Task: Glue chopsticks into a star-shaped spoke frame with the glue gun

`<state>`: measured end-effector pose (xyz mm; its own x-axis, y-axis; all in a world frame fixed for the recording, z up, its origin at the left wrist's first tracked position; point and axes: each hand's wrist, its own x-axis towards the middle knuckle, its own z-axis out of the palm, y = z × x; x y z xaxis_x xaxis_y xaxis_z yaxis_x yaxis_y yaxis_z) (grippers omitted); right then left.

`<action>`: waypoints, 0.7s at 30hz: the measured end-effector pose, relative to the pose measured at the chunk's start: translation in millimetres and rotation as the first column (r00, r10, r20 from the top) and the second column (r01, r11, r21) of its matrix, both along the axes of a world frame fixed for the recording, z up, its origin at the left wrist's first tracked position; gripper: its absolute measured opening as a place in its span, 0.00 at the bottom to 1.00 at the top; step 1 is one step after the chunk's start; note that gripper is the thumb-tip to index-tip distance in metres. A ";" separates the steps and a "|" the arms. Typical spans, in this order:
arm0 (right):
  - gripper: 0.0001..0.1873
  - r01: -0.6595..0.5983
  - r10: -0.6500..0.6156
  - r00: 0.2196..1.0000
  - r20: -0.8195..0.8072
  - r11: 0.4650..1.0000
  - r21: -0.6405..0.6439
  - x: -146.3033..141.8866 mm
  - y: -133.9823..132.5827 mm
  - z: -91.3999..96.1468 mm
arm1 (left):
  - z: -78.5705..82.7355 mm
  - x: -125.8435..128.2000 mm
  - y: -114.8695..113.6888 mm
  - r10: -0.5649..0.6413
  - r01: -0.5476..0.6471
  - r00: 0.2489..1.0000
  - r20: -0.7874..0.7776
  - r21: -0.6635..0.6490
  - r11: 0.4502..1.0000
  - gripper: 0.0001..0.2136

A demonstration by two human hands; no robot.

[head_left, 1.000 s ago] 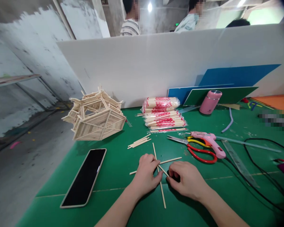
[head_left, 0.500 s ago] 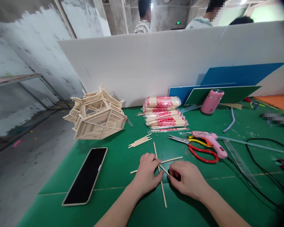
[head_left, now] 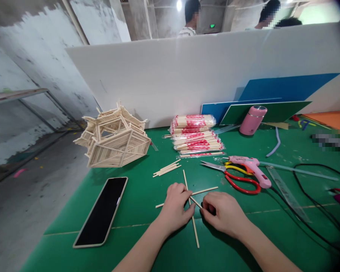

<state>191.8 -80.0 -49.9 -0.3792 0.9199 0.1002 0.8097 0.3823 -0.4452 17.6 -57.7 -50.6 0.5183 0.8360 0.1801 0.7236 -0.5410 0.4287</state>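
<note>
My left hand (head_left: 174, 209) and my right hand (head_left: 223, 214) rest on the green table (head_left: 141, 196), fingers curled, pinching a short wooden stick (head_left: 196, 203) between them. Under the hands a long stick (head_left: 192, 217) lies crossed by another long stick (head_left: 205, 190). Both hands are closed on the short piece. A few cut sticks (head_left: 167, 169) lie just beyond the hands.
A stick-built model house (head_left: 115, 138) stands at the far left, a black phone (head_left: 102, 211) in front of it. Packs of chopsticks (head_left: 197, 138), red scissors (head_left: 235, 179), a pink glue gun (head_left: 253, 170), a ruler (head_left: 287, 194), black cable (head_left: 314, 196) and pink bottle (head_left: 252, 121) lie right. People stand behind the white board (head_left: 187, 75).
My hands stay where they were on the crossed sticks. The people behind the white board have moved to the right.
</note>
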 end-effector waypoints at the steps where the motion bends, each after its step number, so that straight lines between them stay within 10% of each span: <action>1: 0.06 0.002 -0.002 1.000 0.003 1.000 0.000 0.3 0.0 0.2 | -0.1 0.1 0.0 -0.003 0.003 1.000 0.001 0.000 1.000 0.10; 21: 0.06 0.045 -0.045 0.999 -0.009 0.997 -0.055 8.9 6.5 4.1 | -4.4 0.9 6.3 -0.021 0.021 1.000 0.022 0.006 1.000 0.11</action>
<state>200.7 -73.5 -45.8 -0.3366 0.9402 0.0527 0.8209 0.3204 -0.4727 18.5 -51.4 -55.0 0.5313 0.8242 0.1961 0.7027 -0.5580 0.4414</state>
